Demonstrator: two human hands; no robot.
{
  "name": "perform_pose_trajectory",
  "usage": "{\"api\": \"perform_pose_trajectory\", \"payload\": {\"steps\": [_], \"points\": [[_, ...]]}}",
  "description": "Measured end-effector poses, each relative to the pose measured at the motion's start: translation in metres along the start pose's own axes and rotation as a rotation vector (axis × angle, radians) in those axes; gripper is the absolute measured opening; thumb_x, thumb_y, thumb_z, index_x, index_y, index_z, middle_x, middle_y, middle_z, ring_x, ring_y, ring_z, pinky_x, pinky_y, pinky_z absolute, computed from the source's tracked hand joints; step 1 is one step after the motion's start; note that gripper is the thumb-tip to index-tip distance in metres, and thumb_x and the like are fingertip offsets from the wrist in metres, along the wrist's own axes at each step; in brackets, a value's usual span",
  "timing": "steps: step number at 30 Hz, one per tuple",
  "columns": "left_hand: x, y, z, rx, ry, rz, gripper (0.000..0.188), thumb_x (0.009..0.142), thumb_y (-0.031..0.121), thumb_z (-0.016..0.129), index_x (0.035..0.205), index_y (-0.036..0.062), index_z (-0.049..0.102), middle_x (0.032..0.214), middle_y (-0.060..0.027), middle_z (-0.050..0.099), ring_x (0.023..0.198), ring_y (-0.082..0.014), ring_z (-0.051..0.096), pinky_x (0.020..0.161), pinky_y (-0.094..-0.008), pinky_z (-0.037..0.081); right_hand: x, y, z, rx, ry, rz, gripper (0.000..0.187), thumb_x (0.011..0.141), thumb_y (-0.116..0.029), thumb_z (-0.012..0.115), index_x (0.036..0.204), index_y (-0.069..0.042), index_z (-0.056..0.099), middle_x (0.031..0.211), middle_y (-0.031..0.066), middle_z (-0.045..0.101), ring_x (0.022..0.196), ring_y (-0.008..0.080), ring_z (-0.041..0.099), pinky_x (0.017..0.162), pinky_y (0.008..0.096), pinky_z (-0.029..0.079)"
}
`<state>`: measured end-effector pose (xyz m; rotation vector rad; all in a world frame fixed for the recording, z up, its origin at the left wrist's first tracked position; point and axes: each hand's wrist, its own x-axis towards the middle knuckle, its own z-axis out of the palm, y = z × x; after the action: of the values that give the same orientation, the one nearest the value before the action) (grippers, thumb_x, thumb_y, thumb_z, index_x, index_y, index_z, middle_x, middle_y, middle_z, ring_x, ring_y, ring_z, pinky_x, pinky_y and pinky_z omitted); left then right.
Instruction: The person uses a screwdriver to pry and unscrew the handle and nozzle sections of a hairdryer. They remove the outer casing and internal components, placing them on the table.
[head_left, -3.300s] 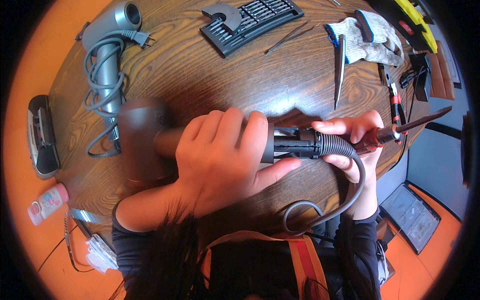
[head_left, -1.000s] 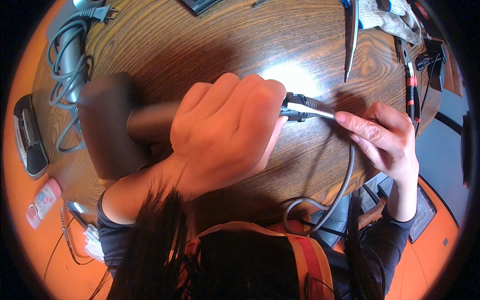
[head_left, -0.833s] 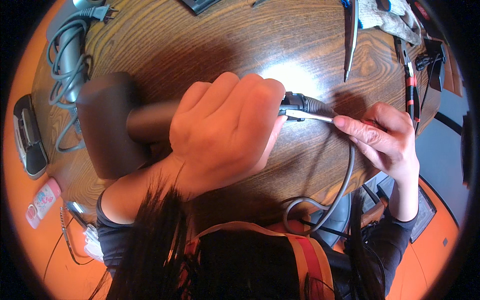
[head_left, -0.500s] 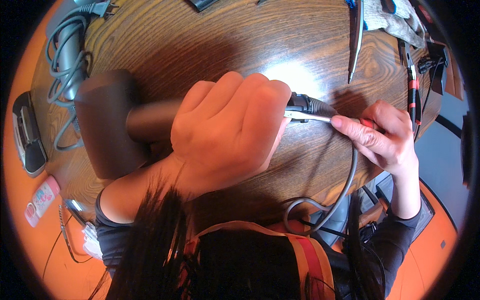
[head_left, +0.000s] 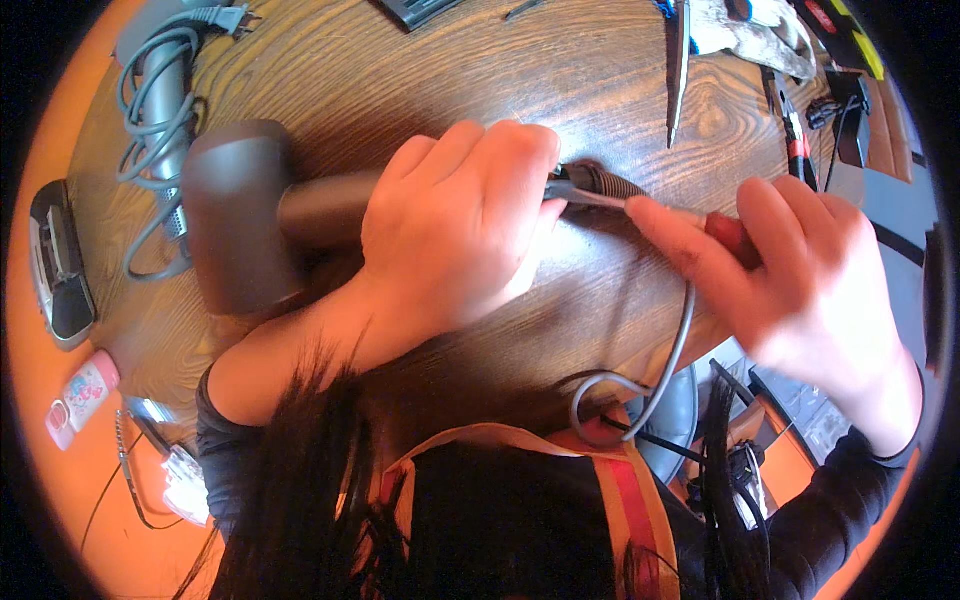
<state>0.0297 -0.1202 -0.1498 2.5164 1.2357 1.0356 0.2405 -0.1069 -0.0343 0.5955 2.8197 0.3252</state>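
Observation:
A dark hair dryer [head_left: 240, 225] lies across my front with its head to the left. My left hand [head_left: 460, 220] is closed around the dryer's handle, near its cord end. Past that fist show black inner parts and a ribbed cord sleeve [head_left: 612, 182]; the grey cord [head_left: 672, 365] hangs in a loop. My right hand [head_left: 800, 270] grips a slim metal tool [head_left: 600, 200] with a red handle, index finger stretched along its shaft. Its wide silver tip meets the dryer's handle end beside my left thumb; the exact contact is hidden.
On the wooden table [head_left: 590, 80], a silver cylindrical appliance [head_left: 165, 110] wrapped in grey cord lies at the far left. Tweezers [head_left: 680, 80], a work glove [head_left: 750, 40] and red-and-black pliers [head_left: 792, 125] lie at the far right. A pink-and-white bottle [head_left: 82, 400] is at the left.
My right hand has come nearer and turned, with the tool now tilted more. The dryer and my left hand have shifted slightly in view, along with the whole scene.

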Motion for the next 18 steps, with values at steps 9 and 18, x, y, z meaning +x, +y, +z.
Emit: {"api": "perform_pose_trajectory", "payload": {"steps": [9, 18], "points": [[-0.006, -0.005, 0.003, -0.003, 0.035, 0.048, 0.044, 0.057, 0.012, 0.077, 0.091, 0.0064, 0.050, 0.073, -0.0057, 0.056, 0.059, -0.0238, 0.055, 0.053, -0.0328, 0.042, -0.024, -0.024, 0.027, 0.311, 0.116, 0.321, 0.048, 0.068, -0.011, 0.063, 0.114, -0.026, 0.062, 0.056, -0.0004, 0.033, 0.044, 0.0134, 0.043, 0.038, 0.0272, 0.041], [-0.004, -0.004, 0.004, 0.017, 0.023, 0.042, 0.044, 0.055, 0.010, 0.077, 0.089, 0.0054, 0.050, 0.072, -0.0040, 0.055, 0.058, -0.0213, 0.054, 0.052, -0.0314, 0.040, -0.015, -0.017, 0.036, 0.402, 0.091, 0.262, 0.054, 0.066, -0.009, 0.064, 0.118, -0.023, 0.060, 0.058, 0.0000, 0.032, 0.044, 0.0137, 0.042, 0.038, 0.0276, 0.039]]}}
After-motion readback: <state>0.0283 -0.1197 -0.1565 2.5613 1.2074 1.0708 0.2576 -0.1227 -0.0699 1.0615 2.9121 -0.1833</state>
